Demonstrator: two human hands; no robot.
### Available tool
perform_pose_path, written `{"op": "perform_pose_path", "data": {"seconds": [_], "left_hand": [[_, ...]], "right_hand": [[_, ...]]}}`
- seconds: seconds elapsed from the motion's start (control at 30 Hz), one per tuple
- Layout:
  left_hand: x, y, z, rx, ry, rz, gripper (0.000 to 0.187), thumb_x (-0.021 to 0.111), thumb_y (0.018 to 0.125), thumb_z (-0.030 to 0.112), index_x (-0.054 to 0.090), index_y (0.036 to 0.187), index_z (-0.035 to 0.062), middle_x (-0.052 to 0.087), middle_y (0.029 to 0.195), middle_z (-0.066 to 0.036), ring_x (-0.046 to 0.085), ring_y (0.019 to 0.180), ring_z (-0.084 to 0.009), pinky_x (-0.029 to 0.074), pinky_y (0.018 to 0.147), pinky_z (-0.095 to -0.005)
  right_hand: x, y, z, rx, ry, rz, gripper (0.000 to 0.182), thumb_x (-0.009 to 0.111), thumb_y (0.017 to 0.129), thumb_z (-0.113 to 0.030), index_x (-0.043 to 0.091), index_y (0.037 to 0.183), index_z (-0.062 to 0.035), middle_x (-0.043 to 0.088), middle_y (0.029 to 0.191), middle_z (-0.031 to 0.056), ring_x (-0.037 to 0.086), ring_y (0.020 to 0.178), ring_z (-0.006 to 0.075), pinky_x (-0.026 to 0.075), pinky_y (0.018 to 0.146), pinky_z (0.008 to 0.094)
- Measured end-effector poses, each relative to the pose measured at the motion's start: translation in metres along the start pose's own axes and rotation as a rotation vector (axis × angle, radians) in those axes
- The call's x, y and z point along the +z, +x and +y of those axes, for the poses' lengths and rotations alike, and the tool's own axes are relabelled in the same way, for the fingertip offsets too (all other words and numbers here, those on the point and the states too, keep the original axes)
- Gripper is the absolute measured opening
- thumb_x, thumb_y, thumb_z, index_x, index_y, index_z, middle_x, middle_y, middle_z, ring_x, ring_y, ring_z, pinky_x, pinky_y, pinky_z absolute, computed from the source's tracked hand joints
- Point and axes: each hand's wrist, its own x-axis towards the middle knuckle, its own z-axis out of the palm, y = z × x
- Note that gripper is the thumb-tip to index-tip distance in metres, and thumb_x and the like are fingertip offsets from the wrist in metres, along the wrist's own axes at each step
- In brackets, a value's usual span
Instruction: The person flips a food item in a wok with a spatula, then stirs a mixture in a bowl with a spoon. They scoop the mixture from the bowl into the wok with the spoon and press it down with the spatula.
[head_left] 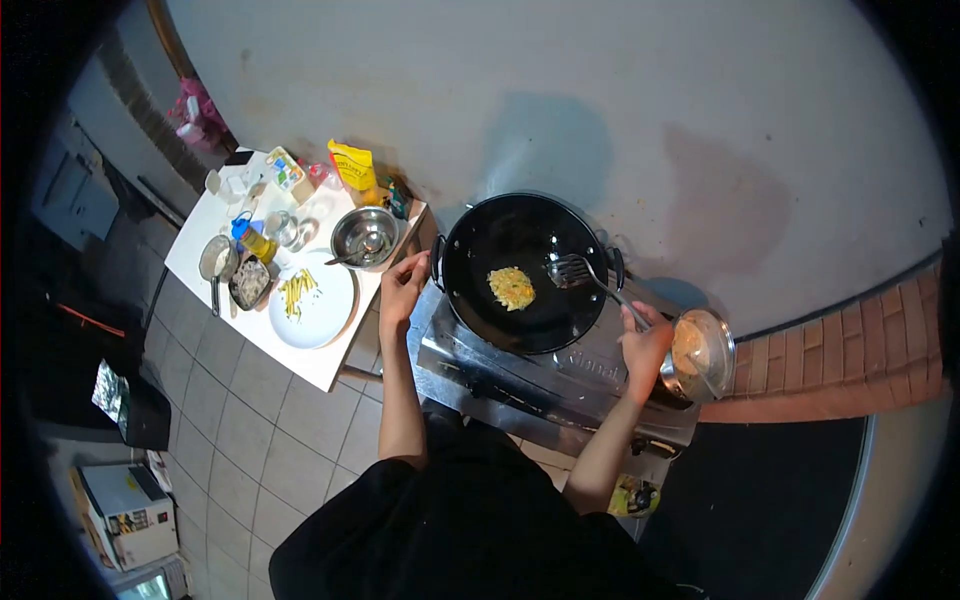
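Note:
A black wok [520,335] sits on the steel gas stove [470,365], with a small yellowish patty [511,288] lying in its middle. My right hand [645,350] is closed around the handle of a slotted spatula [571,270], whose head is inside the wok, right of the patty. At the wok's left side, my left hand [403,287] has its fingers bent and pressed at the loop handle [438,263]. Close beside my right hand is a steel bowl [726,345] of orange batter, with a utensil standing in it.
On the white table [325,368] at left are a plate [335,315] with pale cut strips, a steel bowl [348,238] with a spoon, an oil bottle [258,243] and a yellow bag [352,165]. A brick ledge [830,365] runs along the right, and a wall stands behind the stove.

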Motion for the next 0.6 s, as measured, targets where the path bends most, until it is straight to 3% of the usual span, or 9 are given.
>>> {"op": "perform_pose_path", "data": {"seconds": [0.13, 0.2, 0.23, 0.27, 0.37, 0.47, 0.6], "left_hand": [[0.000, 0.008, -0.007, 0.086, -0.043, 0.055, 0.037, 0.062, 0.087, 0.012, 0.054, 0.120, -0.0023, 0.061, 0.088, -0.002, 0.056, 0.083, -0.0086, 0.044, 0.078, -0.0225], [0.003, 0.014, -0.010, 0.104, -0.050, 0.043, 0.038, 0.063, 0.087, 0.010, 0.052, 0.120, -0.0039, 0.062, 0.087, -0.002, 0.057, 0.083, -0.0089, 0.045, 0.079, -0.0230], [0.004, 0.014, -0.010, 0.120, -0.053, 0.041, 0.039, 0.063, 0.086, 0.008, 0.051, 0.121, -0.0055, 0.062, 0.087, -0.003, 0.057, 0.083, -0.0093, 0.045, 0.080, -0.0235], [0.004, 0.015, -0.010, 0.119, -0.060, 0.032, 0.039, 0.063, 0.086, 0.008, 0.051, 0.121, -0.0055, 0.062, 0.087, -0.003, 0.057, 0.083, -0.0093, 0.045, 0.080, -0.0235], [0.005, 0.019, 0.001, 0.041, -0.099, 0.041, 0.038, 0.064, 0.085, 0.006, 0.051, 0.119, -0.0060, 0.063, 0.088, -0.003, 0.058, 0.080, -0.0090, 0.047, 0.075, -0.0222], [-0.005, 0.027, 0.003, 0.015, -0.140, -0.028, 0.033, 0.066, 0.083, 0.005, 0.056, 0.113, -0.0048, 0.063, 0.086, -0.004, 0.058, 0.079, -0.0084, 0.048, 0.072, -0.0216], [-0.011, 0.033, -0.006, -0.047, -0.141, -0.126, 0.027, 0.068, 0.081, 0.005, 0.061, 0.106, -0.0047, 0.064, 0.084, -0.004, 0.059, 0.078, -0.0079, 0.049, 0.071, -0.0214]], "right_hand": [[0.022, 0.016, -0.026, 0.027, 0.119, 0.241, 0.013, 0.069, 0.076, -0.012, 0.066, 0.079, 0.0004, 0.063, 0.063, 0.0140, 0.063, 0.056, 0.0182, 0.046, 0.054, 0.0292], [0.030, 0.020, -0.038, -0.096, 0.048, 0.377, 0.011, 0.067, 0.077, -0.012, 0.065, 0.075, -0.0010, 0.062, 0.060, 0.0112, 0.061, 0.053, 0.0163, 0.045, 0.051, 0.0301], [0.034, 0.019, -0.042, -0.067, 0.048, 0.387, 0.013, 0.066, 0.078, -0.012, 0.062, 0.072, -0.0013, 0.061, 0.058, 0.0117, 0.061, 0.050, 0.0212, 0.043, 0.049, 0.0329], [0.036, 0.016, -0.047, -0.068, 0.040, 0.394, 0.013, 0.066, 0.078, -0.012, 0.062, 0.072, -0.0013, 0.061, 0.058, 0.0117, 0.061, 0.050, 0.0212, 0.043, 0.049, 0.0329], [0.045, 0.016, -0.048, -0.148, -0.079, 0.404, 0.016, 0.065, 0.077, -0.012, 0.058, 0.068, -0.0009, 0.056, 0.056, 0.0140, 0.057, 0.051, 0.0312, 0.041, 0.048, 0.0358], [0.059, 0.019, -0.047, -0.260, -0.142, 0.351, 0.017, 0.065, 0.078, -0.011, 0.057, 0.067, -0.0009, 0.055, 0.055, 0.0132, 0.055, 0.049, 0.0305, 0.039, 0.046, 0.0365], [0.068, 0.020, -0.061, -0.214, -0.101, 0.167, 0.017, 0.062, 0.082, -0.010, 0.057, 0.068, -0.0001, 0.053, 0.054, 0.0135, 0.050, 0.046, 0.0285, 0.037, 0.047, 0.0361]]}}
